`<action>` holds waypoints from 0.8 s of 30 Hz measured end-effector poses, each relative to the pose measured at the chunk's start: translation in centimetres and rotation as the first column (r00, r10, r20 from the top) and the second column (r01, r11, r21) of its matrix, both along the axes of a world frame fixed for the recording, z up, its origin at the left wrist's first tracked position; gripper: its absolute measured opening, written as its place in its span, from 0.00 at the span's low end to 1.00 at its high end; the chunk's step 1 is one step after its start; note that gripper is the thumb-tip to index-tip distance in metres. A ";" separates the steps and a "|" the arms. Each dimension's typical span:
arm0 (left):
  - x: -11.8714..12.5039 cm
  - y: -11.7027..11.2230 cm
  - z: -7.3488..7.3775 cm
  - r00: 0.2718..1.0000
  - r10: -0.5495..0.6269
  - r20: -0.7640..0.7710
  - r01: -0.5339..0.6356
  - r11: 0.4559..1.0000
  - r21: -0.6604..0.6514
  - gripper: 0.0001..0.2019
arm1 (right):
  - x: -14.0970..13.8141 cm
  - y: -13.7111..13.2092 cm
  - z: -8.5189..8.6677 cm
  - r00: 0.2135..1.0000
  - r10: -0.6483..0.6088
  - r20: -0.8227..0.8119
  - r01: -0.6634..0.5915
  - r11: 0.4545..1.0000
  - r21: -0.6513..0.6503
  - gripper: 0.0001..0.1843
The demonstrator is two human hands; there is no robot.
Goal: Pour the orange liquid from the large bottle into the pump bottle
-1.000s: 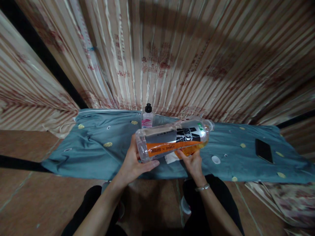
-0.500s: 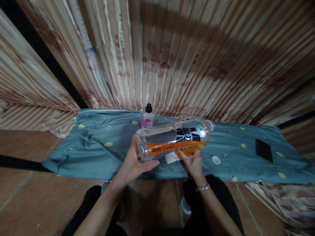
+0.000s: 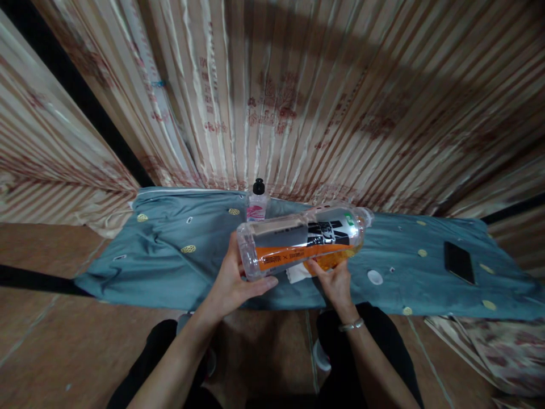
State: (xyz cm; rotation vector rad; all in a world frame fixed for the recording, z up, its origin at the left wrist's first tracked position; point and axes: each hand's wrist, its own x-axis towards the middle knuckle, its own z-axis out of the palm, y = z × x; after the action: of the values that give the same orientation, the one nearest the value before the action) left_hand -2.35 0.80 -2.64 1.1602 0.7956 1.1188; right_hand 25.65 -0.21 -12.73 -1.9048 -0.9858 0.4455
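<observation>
A large clear plastic bottle (image 3: 281, 238) with a silver, black and orange label lies tilted in front of me, its neck toward the right. My left hand (image 3: 238, 278) is closed around its base end, thumb along the lower side. Under the neck half, my right hand (image 3: 336, 281) grips with its thumb against the lower side. Orange liquid (image 3: 330, 260) shows there; I cannot tell whether it is in this bottle or a container behind. A white tissue-like piece (image 3: 298, 273) shows by my right thumb. My fingers behind the bottle are hidden.
A small clear bottle with a black top (image 3: 257, 200) and pink label stands behind the big bottle. On the blue-green cloth (image 3: 170, 278) lie a white round disc (image 3: 375, 277) and, further right, a dark phone (image 3: 458, 262). A striped curtain (image 3: 276, 85) hangs behind.
Nearly the whole scene has shifted very slightly right in view. Both hands keep the same hold, and the bottle keeps its tilt.
</observation>
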 end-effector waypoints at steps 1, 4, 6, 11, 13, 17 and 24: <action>0.0 0.0 0.0 1.000 0.004 0.000 -0.004 1.000 0.002 0.43 | 0.0 0.0 0.0 1.000 0.002 -0.005 -0.002 1.000 0.003 0.47; 0.1 0.0 0.1 1.000 0.011 0.001 -0.011 1.000 0.009 0.44 | -0.1 0.1 0.1 1.000 -0.002 -0.009 0.002 1.000 0.003 0.48; 0.1 0.0 0.0 1.000 0.003 0.002 -0.003 1.000 0.006 0.44 | 0.0 0.1 0.2 1.000 -0.012 -0.008 0.012 1.000 -0.008 0.48; 0.1 0.0 -0.1 1.000 0.012 0.016 -0.012 1.000 0.000 0.44 | 0.0 0.1 0.3 1.000 -0.015 -0.014 0.014 1.000 -0.013 0.45; 0.1 0.0 -0.2 1.000 0.011 0.015 -0.011 1.000 -0.001 0.44 | 0.0 0.1 0.2 1.000 -0.019 0.006 0.019 1.000 -0.008 0.43; 0.0 0.0 -0.3 0.999 0.002 0.041 -0.002 1.000 0.000 0.42 | 0.0 0.0 0.2 0.999 -0.019 0.029 0.019 1.000 -0.003 0.42; 0.1 0.0 -0.3 1.000 0.011 0.021 -0.011 1.000 0.009 0.45 | -0.1 0.0 0.5 1.000 -0.004 -0.003 0.004 1.000 -0.029 0.44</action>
State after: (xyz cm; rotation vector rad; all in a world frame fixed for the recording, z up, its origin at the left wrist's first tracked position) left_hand -2.27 0.84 -2.96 1.1509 0.7825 1.1432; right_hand 25.58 -0.20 -12.21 -1.9313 -0.9780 0.4621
